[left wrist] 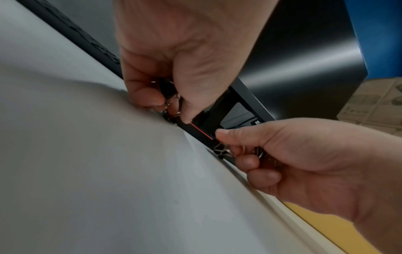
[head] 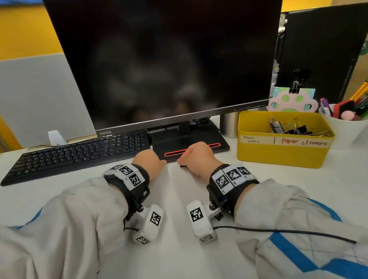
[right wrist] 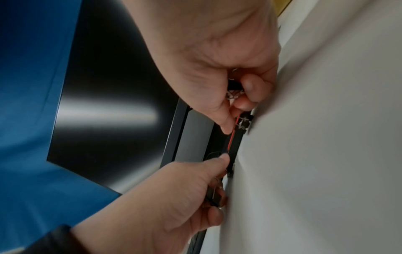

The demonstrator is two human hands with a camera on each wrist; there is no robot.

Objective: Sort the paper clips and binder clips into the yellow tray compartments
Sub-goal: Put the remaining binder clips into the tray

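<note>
Both hands down on the white desk (head: pixel 285 195) at the front edge of the monitor base (head: pixel 202 136). Left hand (head: pixel 149 163) curled around small black binder clips (left wrist: pixel 168 92), wire handles poking between the fingers. Right hand (head: pixel 197 157) likewise clenched on clips (right wrist: pixel 234 89); long axis too hidden to tell. Yellow tray (head: pixel 285 154) well right, upright, 2 labelled compartments, more clips piled in the right one (head: pixel 295 126).

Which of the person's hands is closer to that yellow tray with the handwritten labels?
Right. The right hand lies beside the yellow tray; the left hand is farther off.
</note>
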